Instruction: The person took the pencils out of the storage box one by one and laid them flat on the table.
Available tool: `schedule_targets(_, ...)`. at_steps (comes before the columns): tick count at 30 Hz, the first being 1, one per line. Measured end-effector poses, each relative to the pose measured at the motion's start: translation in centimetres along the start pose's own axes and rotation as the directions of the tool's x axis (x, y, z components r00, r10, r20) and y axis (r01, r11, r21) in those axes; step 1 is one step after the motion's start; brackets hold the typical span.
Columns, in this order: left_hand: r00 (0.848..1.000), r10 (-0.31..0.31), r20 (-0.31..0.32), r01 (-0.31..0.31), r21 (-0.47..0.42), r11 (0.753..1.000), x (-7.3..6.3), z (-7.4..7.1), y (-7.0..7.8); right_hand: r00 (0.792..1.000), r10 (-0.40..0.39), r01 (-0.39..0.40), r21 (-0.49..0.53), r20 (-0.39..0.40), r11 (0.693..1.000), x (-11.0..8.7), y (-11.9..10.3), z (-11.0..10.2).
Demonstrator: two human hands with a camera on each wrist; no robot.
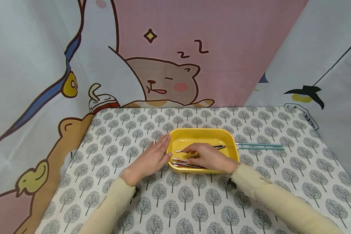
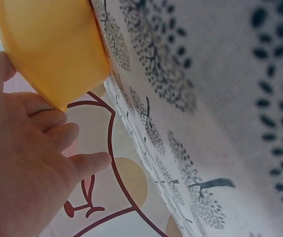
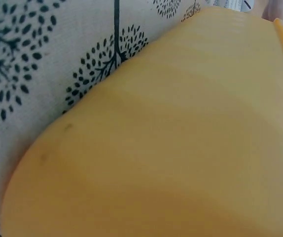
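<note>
A yellow plastic basin (image 1: 203,131) stands on the patterned cloth, with several dark-handled paintbrushes (image 1: 187,165) lying in it, their bristle ends hard to make out. My left hand (image 1: 150,159) rests against the basin's left rim, fingers mostly straight. The left wrist view shows its fingertips touching the edge of the yellow wall (image 2: 57,44). Inside the basin, my right hand (image 1: 206,156) reaches down among the brushes, thumb and index finger apart. Its other fingers are hidden, so a grip on a brush cannot be made out. Only the basin's outer wall (image 3: 171,138) fills most of the right wrist view.
Two teal-handled sticks (image 1: 261,146), probably brushes, lie side by side on the tree-print tablecloth (image 1: 181,208), just right of the basin. A cartoon-print curtain (image 1: 216,78) hangs behind the table's far edge and along both sides.
</note>
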State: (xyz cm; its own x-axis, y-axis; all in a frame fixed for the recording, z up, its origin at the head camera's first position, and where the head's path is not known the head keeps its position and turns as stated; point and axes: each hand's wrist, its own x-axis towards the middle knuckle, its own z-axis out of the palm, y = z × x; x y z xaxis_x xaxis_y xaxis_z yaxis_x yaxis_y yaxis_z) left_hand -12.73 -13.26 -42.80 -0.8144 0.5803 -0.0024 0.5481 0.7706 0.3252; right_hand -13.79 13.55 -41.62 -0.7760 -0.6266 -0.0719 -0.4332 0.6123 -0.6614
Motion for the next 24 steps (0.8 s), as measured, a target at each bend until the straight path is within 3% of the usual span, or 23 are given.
schedule_targets(24,1.000,-0.002,-0.011,0.002,-0.002,1.000,0.0,0.1,-0.1,0.995,0.029,-0.022,-0.066,0.099,0.998,1.8,0.3,1.2)
